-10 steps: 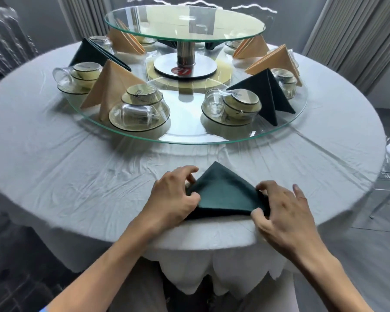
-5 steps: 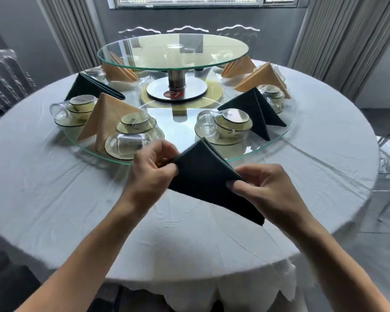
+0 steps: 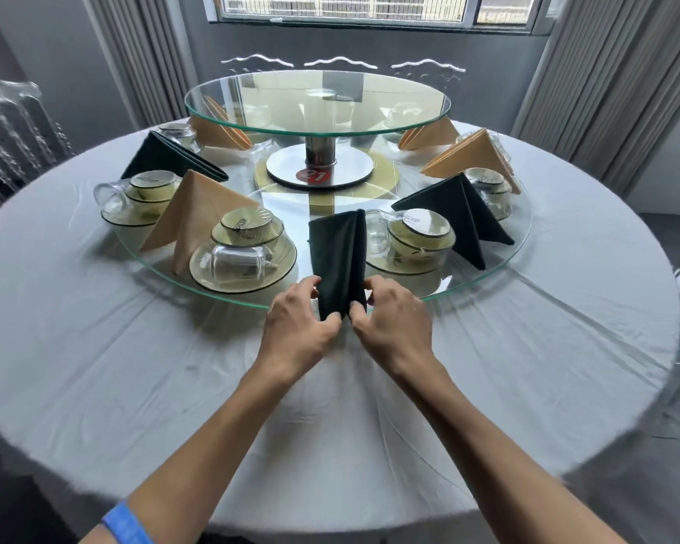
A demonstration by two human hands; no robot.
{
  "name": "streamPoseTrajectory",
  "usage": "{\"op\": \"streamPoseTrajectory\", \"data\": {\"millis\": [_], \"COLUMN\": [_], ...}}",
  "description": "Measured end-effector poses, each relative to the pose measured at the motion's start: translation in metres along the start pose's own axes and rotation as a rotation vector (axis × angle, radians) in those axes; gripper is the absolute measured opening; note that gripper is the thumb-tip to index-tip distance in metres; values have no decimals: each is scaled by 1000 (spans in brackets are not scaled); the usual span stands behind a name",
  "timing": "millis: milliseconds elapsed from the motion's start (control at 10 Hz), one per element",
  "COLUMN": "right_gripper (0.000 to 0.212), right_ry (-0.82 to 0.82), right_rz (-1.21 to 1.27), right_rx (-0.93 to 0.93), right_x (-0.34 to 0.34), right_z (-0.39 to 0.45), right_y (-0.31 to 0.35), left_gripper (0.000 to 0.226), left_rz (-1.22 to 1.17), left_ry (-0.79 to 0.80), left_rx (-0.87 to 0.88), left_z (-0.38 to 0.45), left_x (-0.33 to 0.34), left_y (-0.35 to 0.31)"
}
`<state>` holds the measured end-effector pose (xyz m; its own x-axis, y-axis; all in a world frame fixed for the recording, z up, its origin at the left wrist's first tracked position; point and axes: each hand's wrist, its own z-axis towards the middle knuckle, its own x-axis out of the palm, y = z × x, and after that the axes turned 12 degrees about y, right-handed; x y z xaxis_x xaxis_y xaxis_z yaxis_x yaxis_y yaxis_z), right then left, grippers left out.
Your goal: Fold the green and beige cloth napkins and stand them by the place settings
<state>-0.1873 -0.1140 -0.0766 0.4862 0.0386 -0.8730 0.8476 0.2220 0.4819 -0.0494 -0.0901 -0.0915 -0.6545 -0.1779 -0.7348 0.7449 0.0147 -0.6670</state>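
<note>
Standing peaked, the dark green napkin (image 3: 339,257) is pinched by left (image 3: 297,330) and right hands (image 3: 392,324), seemingly touching glass.

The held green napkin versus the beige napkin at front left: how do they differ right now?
The held green napkin is dark green; the beige napkin is tan. The green one is pinched at its base by the left hand and the right hand; the beige one stands untouched. The green one's panels are drawn close; the beige one's are spread into a wide tent. Both are folded and sit on the glass turntable.

Restaurant banquet rm — round clothed table (image 3: 95,367), glass lazy Susan (image 3: 499,276).
</note>
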Motion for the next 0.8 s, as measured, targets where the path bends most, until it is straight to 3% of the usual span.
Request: {"op": "streamPoseTrajectory", "data": {"millis": [300,500,700,800], "right_gripper": [17,23,13,23], "right_ry": [-203,-25,-68,-81], "right_rz": [-65,-153,-177,-143], "right_rx": [-151,105,93,94], "right_x": [1,5,12,15], "right_z": [13,16,23,21], "right_y": [22,14,17,12], "left_gripper": [7,11,16,13], "left_rz": [-6,124,154,182], "left_ry": [-4,-91,-181,-182], "left_rx": [-5,40,65,44], "left_z": [29,29,38,35], "left_x": [-4,-2,-4,-3], "left_y": [-14,2,10,15]}}
